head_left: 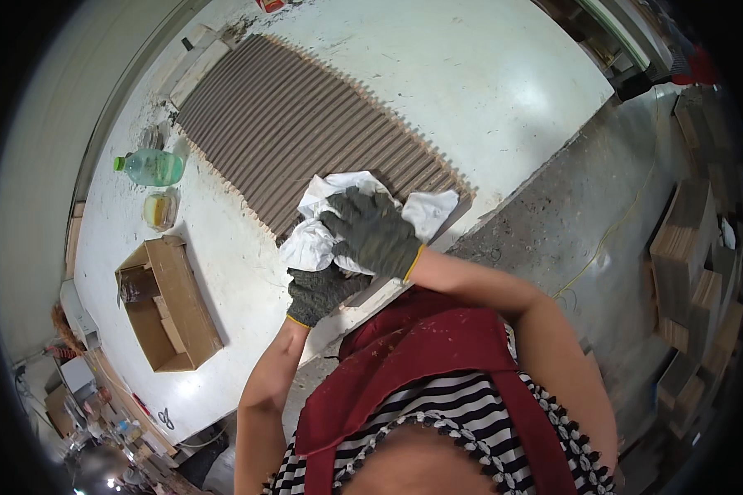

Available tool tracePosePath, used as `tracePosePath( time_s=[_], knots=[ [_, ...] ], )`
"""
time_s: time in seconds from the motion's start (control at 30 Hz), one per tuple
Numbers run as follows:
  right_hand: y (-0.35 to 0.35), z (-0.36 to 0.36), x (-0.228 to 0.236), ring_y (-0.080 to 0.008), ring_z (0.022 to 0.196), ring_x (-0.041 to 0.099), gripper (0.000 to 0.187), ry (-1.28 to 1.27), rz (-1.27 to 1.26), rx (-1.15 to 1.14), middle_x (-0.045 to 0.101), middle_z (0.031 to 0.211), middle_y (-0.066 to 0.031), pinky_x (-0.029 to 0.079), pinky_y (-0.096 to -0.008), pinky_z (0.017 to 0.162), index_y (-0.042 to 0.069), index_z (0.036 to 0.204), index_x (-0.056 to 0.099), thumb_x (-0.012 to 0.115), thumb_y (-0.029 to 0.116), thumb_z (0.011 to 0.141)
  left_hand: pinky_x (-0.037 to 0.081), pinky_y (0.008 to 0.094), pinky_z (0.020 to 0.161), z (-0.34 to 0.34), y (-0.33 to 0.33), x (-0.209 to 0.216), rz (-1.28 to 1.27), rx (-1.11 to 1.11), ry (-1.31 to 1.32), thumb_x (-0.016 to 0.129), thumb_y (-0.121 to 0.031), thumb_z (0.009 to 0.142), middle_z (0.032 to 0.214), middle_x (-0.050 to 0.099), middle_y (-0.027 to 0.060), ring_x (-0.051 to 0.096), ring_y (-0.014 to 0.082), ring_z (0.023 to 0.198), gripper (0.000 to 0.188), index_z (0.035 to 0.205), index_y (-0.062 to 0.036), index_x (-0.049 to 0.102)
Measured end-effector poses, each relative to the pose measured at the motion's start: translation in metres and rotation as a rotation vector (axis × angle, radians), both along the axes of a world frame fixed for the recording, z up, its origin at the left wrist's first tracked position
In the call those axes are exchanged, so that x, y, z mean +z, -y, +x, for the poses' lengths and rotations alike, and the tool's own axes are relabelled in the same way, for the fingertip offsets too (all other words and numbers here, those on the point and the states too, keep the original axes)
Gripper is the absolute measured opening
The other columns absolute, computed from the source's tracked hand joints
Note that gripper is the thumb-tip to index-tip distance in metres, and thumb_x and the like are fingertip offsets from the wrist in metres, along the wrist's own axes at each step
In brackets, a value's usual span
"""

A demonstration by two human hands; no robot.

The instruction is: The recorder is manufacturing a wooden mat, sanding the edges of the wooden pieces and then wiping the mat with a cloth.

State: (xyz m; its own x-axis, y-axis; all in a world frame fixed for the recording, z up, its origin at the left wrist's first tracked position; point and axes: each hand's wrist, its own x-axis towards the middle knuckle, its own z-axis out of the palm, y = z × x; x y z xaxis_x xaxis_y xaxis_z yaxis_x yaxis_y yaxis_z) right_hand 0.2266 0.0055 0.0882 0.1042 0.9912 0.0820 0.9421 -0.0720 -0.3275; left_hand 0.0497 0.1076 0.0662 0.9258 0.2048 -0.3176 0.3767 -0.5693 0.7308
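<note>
A row of brown wooden strips (pixel 264 124) lies side by side on the white table, their ends making toothed edges along both sides. A crumpled white cloth (pixel 309 246) covers part of the near end. My right hand (pixel 373 235), in a dark grey knit glove with a yellow cuff, presses on the cloth with its fingers bent into the folds. Just below it, my left hand (pixel 318 295), gloved alike, touches the cloth's lower edge beside the nearest strip; its fingertips are hidden. A loose flap of cloth spreads out to the right of my right hand.
On the white table (pixel 462 74), left of the strips, are a green-capped bottle of clear liquid (pixel 155 167), a small container with yellow contents (pixel 159 210) and an open cardboard box (pixel 191 305). Scissors (pixel 166 418) lie near the left edge. Stacked boards (pixel 685 231) stand at right.
</note>
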Motion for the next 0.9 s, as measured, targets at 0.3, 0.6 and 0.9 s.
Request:
tracePosePath(
  time_s=[0.3,0.6,0.9],
  knots=[
    [0.031,0.154,-0.064,-0.0328,0.114,0.063,0.039,0.321,-0.036,-0.507,0.067,0.124,-0.0077,0.052,-0.0505,0.087,0.016,0.128,0.064,0.058,0.032,0.093,0.006,0.0666,0.118,-0.008,0.004,-0.004,0.69,0.05,0.155,0.08,-0.071,0.061,0.162,0.019,0.0323,0.014,0.0486,0.152,0.132,0.156,0.003,0.025],
    [0.048,0.138,0.015,-0.0276,0.097,0.066,0.033,-0.103,0.648,-0.413,0.068,0.11,-0.0134,0.053,-0.0414,0.088,0.008,0.12,0.064,0.063,0.024,0.092,0.009,0.0676,0.117,-0.026,0.03,0.006,0.646,0.119,0.198,0.082,-0.07,0.059,0.159,0.024,0.0306,0.016,0.0485,0.15,0.133,0.155,0.0028,0.026],
    [0.045,-0.014,-0.051,-0.0363,0.144,0.039,0.061,-0.045,0.223,-0.152,0.051,0.149,-0.0111,0.024,-0.0635,0.116,0.021,0.144,0.055,0.061,0.043,0.087,0.023,0.0519,0.12,-0.03,0.037,-0.018,0.484,0.111,0.297,0.08,-0.053,0.077,0.153,0.04,0.0224,0.034,0.0394,0.145,0.097,0.152,-0.0075,0.039]
  ],
)
